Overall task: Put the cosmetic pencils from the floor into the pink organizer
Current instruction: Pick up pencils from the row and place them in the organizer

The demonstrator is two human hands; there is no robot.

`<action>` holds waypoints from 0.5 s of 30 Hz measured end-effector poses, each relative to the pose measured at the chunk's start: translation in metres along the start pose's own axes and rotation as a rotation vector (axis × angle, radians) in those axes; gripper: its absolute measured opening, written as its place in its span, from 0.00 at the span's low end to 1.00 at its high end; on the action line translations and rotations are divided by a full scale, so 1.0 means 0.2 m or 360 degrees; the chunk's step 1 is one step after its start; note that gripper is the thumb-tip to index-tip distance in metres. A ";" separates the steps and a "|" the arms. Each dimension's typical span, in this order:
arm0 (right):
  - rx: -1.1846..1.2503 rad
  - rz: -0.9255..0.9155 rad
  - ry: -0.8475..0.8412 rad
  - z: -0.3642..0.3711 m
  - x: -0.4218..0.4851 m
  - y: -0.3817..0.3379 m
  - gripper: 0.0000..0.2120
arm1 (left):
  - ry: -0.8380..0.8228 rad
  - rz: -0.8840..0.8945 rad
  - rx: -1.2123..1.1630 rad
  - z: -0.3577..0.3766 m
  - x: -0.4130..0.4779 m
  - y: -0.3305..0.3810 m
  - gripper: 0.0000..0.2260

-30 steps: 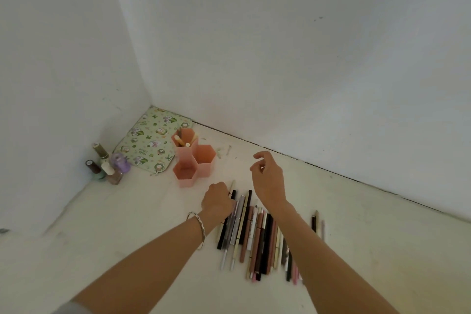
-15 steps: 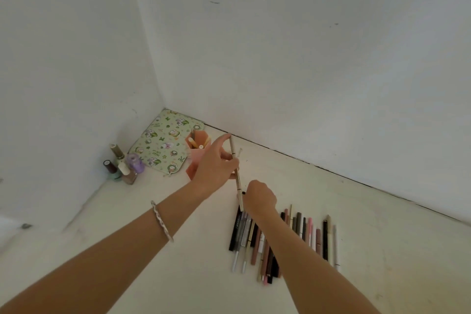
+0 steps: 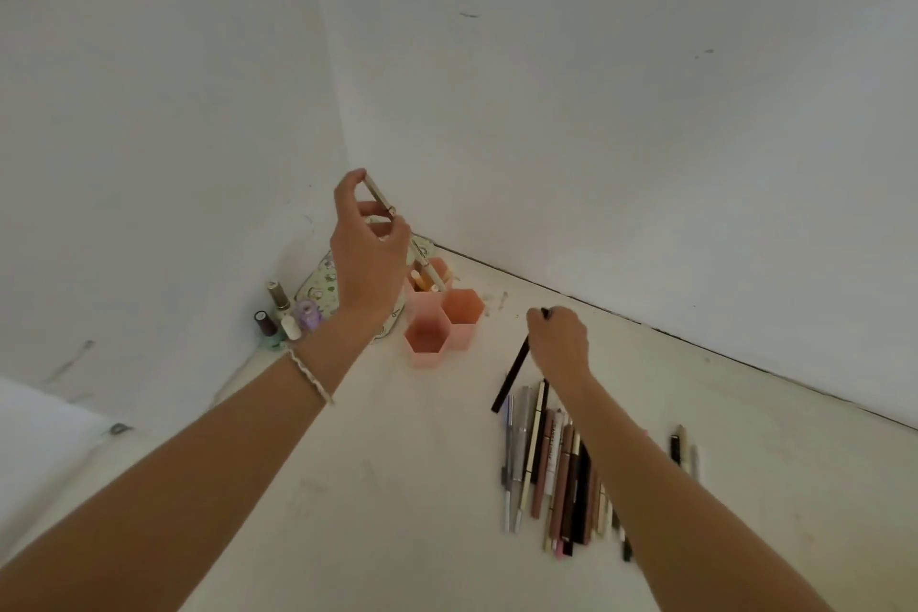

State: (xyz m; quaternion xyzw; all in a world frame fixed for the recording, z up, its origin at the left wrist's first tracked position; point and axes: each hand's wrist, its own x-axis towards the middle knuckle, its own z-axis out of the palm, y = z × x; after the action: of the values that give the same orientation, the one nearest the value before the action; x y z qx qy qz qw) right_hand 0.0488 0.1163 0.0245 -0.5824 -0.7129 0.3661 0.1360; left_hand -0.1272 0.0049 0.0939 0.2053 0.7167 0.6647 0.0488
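Observation:
The pink organizer, three hexagonal cups, stands on the floor near the room corner; its far cup holds a few pencils. My left hand hovers above that far cup, shut on a beige pencil whose lower end dips toward the cup. My right hand is to the right of the organizer, shut on a dark pencil lifted at a slant off the floor. A row of several cosmetic pencils lies on the floor under my right forearm.
Small nail polish bottles stand against the left wall. A green patterned pouch lies in the corner behind the organizer. White walls close in on the left and back. A few stray pencils lie to the right.
My left hand has carried the beige pencil from the pile up over the organizer's far cup. My right hand has closed on a dark pencil and lifted it off the row.

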 end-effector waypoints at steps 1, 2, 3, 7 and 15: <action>0.0173 -0.0048 0.0072 -0.03 0.01 -0.02 0.06 | -0.0006 0.0027 0.0049 0.00 0.03 -0.01 0.23; 0.0331 -0.0092 0.0149 -0.06 0.02 -0.04 0.04 | -0.0037 0.0055 0.0102 0.01 0.04 -0.03 0.23; 0.0455 -0.0149 0.0229 -0.08 0.02 -0.06 0.08 | -0.0071 0.0093 0.0177 0.02 0.05 -0.05 0.23; 0.0663 -0.0460 0.0444 -0.13 0.00 -0.15 0.09 | -0.0314 0.0235 0.0542 0.06 0.04 -0.15 0.20; 0.0896 -0.0888 0.0655 -0.03 0.00 -0.45 0.07 | -0.0070 0.0369 0.0576 -0.03 0.09 -0.14 0.15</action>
State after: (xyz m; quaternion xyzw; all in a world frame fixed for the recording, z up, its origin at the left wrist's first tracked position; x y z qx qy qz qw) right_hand -0.0129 0.1144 0.0901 -0.3688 -0.6734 0.3718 0.5218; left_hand -0.1529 0.0050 0.0715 0.3061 0.7948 0.5216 -0.0501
